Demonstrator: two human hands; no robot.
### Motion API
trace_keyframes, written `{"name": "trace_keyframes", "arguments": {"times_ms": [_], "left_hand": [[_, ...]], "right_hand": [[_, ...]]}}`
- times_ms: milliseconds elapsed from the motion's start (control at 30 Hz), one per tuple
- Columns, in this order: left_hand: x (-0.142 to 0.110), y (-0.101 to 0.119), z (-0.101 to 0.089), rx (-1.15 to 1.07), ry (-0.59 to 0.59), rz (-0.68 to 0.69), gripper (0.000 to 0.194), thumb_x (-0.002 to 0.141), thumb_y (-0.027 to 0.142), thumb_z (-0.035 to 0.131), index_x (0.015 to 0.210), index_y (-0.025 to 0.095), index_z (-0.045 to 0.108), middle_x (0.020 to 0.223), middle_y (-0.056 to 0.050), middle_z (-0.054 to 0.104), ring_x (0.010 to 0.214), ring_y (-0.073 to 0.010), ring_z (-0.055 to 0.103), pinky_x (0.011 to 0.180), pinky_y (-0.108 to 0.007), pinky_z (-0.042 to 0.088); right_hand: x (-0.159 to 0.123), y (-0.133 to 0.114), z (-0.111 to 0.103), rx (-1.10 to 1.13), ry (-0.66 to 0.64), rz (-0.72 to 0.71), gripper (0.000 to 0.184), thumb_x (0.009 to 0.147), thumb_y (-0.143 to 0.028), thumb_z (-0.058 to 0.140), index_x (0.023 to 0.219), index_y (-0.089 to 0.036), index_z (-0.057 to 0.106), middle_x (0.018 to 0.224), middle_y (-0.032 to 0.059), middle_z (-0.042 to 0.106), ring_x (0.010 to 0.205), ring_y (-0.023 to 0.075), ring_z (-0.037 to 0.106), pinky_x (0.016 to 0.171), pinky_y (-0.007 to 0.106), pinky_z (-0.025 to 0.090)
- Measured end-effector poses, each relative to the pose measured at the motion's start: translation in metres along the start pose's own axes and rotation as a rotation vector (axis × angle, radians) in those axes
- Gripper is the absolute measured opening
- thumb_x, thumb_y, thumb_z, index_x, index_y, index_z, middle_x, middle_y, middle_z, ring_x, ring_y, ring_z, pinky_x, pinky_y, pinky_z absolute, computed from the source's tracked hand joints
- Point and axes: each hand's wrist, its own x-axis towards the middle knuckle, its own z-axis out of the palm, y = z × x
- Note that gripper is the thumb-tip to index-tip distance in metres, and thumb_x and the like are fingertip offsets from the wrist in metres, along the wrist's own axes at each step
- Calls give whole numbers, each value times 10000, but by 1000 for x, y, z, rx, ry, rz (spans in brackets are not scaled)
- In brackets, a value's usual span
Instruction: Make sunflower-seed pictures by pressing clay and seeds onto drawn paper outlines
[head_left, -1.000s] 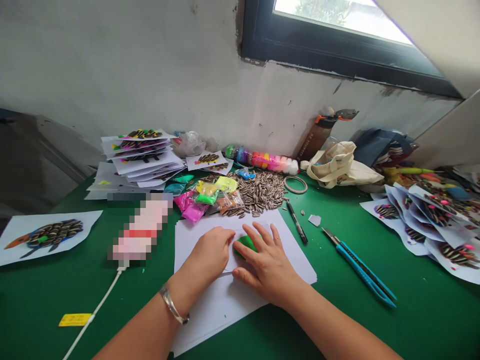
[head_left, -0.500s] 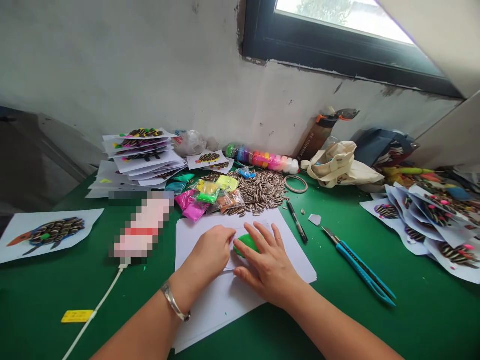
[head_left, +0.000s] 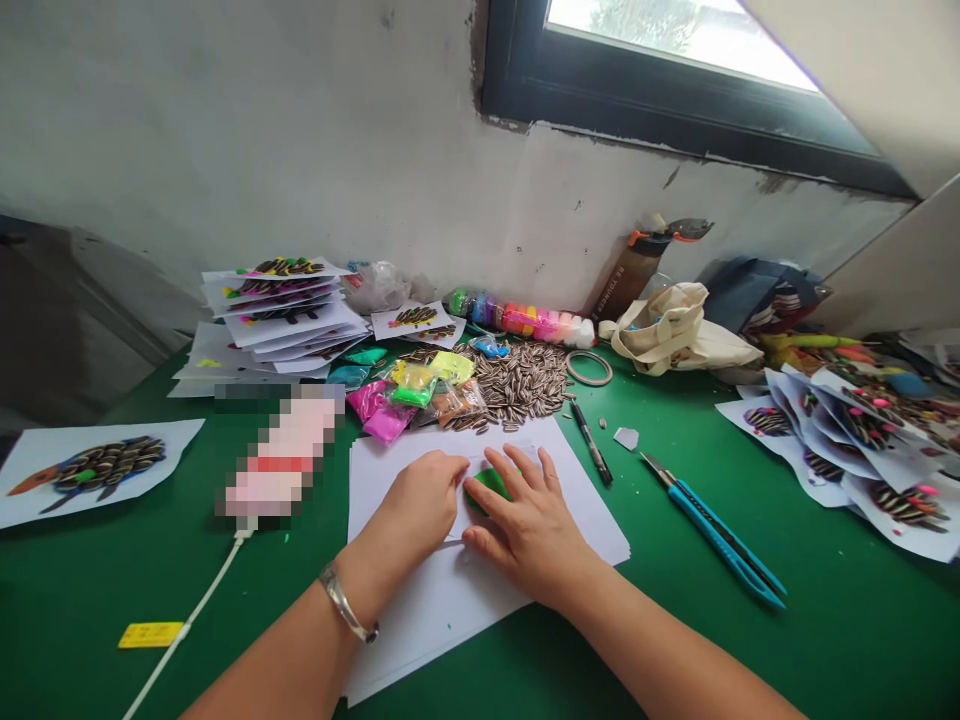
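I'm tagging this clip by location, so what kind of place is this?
Probably a home or small workshop craft table: a green table against a bare wall holds a pile of sunflower seeds, stacks of seed pictures and packets of coloured clay.

Seed pile (head_left: 517, 385) beyond, knife (head_left: 716, 533) rightward

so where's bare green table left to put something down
Bare green table lies at the near right, below the blue utility knife, and at the near left around the yellow tag and white cable. The back is crowded with sunflower seeds, clay bags and stacked sheets.
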Motion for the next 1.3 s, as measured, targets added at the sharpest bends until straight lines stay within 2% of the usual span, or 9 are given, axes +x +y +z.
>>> {"name": "trace_keyframes", "arguments": {"times_ms": [233, 433, 667, 933, 1100, 1300], "left_hand": [[0, 0, 1, 3, 7, 3, 311, 887, 65, 420, 971, 160, 704, 922, -88, 699, 886, -209, 625, 797, -302, 467], [0, -1, 0, 13, 5, 7, 310, 886, 71, 418, 970, 168, 700, 887, -80, 691, 848, -202, 614, 766, -293, 460], [-1, 0, -1, 15, -2, 9, 292, 885, 70, 417, 911, 160, 693, 852, -75, 681, 818, -197, 603, 732, -286, 441], [-1, 1, -1, 25, 8, -1, 280, 872, 65, 421, 865, 168, 682, 824, -62, 664, 793, -190, 591, 710, -279, 427], [-1, 2, -2, 17, 5, -6, 283, 878, 76, 422, 889, 168, 690, 828, -67, 670, 795, -197, 596, 707, -284, 431], [-1, 0, 0, 17, 4, -14, 298, 882, 84, 425, 964, 172, 698, 878, -75, 684, 827, -200, 609, 733, -284, 445]], "right_hand": [[-4, 1, -4, 16, -7, -12, 480, 927, -540, 462, 1364, -347, 502, 1514, 100, 372, 1379, 361, 309, 1090, 675, 161], [-13, 4, -7, 5, 4, -62, 397, 937, -479, 484, 1303, -345, 563, 1473, 78, 438, 1384, 345, 306, 1106, 670, 138], [-20, 8, -7, -13, -8, -72, 435, 941, -487, 474, 1355, -358, 506, 1524, 82, 360, 1393, 344, 299, 1099, 662, 172], [-24, 13, -6, -26, -20, -125, 426, 941, -462, 488, 1357, -368, 504, 1501, 66, 397, 1389, 345, 294, 1106, 665, 136], [-27, 15, -7, -46, -22, -106, 481, 945, -484, 461, 1407, -352, 445, 1535, 96, 328, 1392, 354, 282, 1085, 666, 190], [-28, 16, -9, -63, -61, -164, 469, 931, -488, 487, 1383, -366, 473, 1505, 71, 387, 1384, 361, 288, 1094, 680, 131]]}}
